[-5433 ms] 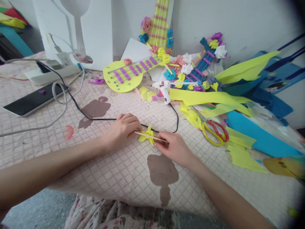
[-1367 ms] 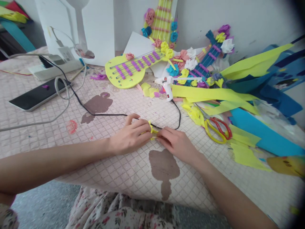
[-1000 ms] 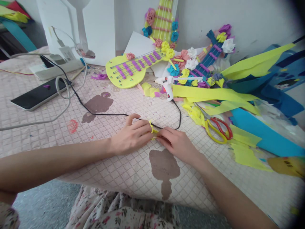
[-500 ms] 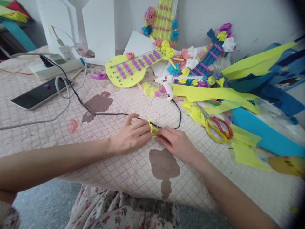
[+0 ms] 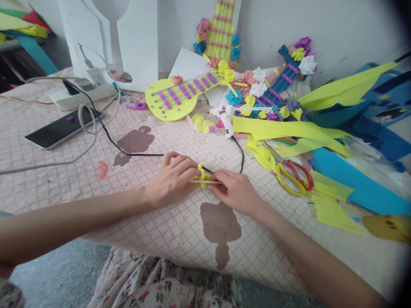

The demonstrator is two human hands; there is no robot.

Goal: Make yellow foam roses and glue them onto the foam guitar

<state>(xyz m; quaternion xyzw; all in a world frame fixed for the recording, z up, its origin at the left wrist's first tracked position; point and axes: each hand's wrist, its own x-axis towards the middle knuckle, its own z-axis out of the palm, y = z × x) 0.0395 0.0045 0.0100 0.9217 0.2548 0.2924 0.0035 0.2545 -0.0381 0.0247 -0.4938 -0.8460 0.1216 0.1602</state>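
Between my two hands, just above the quilted cloth, is a piece of yellow crepe paper (image 5: pixel 202 172) on a thin wooden stick (image 5: pixel 210 182). My left hand (image 5: pixel 175 177) is closed on the yellow paper from the left, fingers bent over it. From the right, my right hand (image 5: pixel 236 188) pinches the stick between thumb and fingers. The fingers hide both ends of the stick. Behind the hands runs the black cord (image 5: pixel 144 155) of a white glue gun (image 5: pixel 225 119), which lies on the cloth farther back.
Red-and-yellow scissors (image 5: pixel 293 175) and yellow paper strips (image 5: pixel 289 127) lie to the right, beside a blue sheet (image 5: pixel 359 182). Toy guitars, one yellow (image 5: pixel 173 100) and one blue (image 5: pixel 279 87), are at the back. A phone (image 5: pixel 64 128) and power strip (image 5: pixel 83 96) lie left.
The stick now shows between my hands, where it was mostly hidden before. My left hand has shifted slightly left, and the view has moved a little.
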